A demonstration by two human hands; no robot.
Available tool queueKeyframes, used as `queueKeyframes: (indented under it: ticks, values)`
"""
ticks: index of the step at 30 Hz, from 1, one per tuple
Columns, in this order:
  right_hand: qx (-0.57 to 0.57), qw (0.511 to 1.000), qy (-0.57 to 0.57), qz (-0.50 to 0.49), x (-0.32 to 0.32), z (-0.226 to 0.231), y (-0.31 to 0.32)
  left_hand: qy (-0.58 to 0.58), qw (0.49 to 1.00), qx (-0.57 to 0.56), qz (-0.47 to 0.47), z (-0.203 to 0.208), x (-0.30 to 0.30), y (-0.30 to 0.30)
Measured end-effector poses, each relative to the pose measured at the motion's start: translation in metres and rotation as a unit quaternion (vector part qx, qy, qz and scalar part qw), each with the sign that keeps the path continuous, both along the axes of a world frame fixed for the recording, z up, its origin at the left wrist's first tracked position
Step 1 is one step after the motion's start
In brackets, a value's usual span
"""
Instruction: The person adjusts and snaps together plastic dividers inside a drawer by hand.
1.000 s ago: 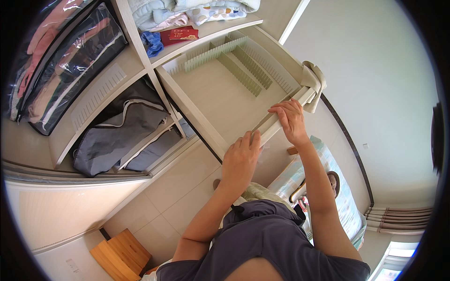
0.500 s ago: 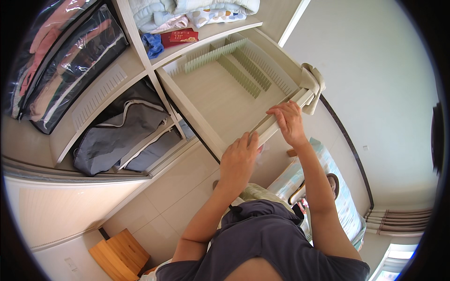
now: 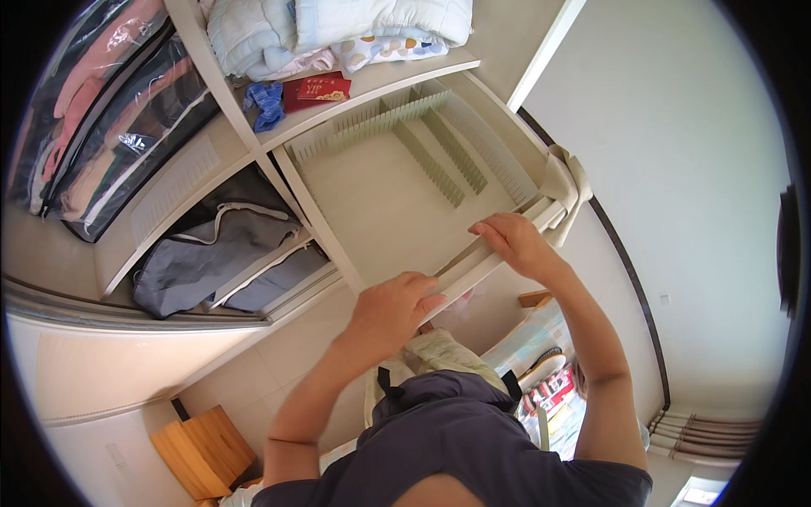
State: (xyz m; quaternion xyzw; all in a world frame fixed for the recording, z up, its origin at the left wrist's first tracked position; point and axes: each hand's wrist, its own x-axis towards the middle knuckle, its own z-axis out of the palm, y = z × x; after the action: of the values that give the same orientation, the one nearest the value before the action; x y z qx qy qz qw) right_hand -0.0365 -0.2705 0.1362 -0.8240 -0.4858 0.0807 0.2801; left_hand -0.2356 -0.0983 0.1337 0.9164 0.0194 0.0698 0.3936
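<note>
Place: a home, most likely a bedroom
Wardrobe (image 3: 515, 38): pale, with an open drawer (image 3: 372, 194) fitted with slotted dividers (image 3: 428, 164)
Bedding: folded pale quilts (image 3: 372, 21) on a shelf (image 3: 405, 73), over a spotted piece of cloth (image 3: 384, 52)
Clothes: pink and other garments (image 3: 110, 46) packed in clear bags (image 3: 135, 141) with dark edging
Room: plain pale wall (image 3: 676, 169), tiled floor (image 3: 253, 363), gathered curtain (image 3: 710, 433) near a bright window (image 3: 704, 489)

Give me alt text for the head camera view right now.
A person's left hand and right hand rest on the front edge of a pulled-out drawer with pale green dividers inside. Folded bedding lies on the shelf above; a gray bag lies to the left.
</note>
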Motion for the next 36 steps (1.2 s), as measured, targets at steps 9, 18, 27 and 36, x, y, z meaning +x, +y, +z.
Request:
queueKeyframes:
  ticks: [9,18,27,36]
  values:
    - [0.015,0.995,0.038,0.086,0.19,-0.005,0.075,-0.024,0.995,0.083,-0.048,-0.027,0.171,0.033]
    - [0.045,0.978,-0.117,0.168,0.282,-0.056,0.175,-0.04,0.965,0.255,-0.044,-0.094,0.308,0.054]
    - [-0.102,0.974,-0.087,0.184,0.301,-0.089,0.21,-0.021,0.966,0.256,-0.033,-0.114,0.326,0.068]
    - [-0.099,0.98,0.004,0.174,0.305,-0.09,0.216,-0.012,0.969,0.246,-0.035,-0.116,0.326,0.071]
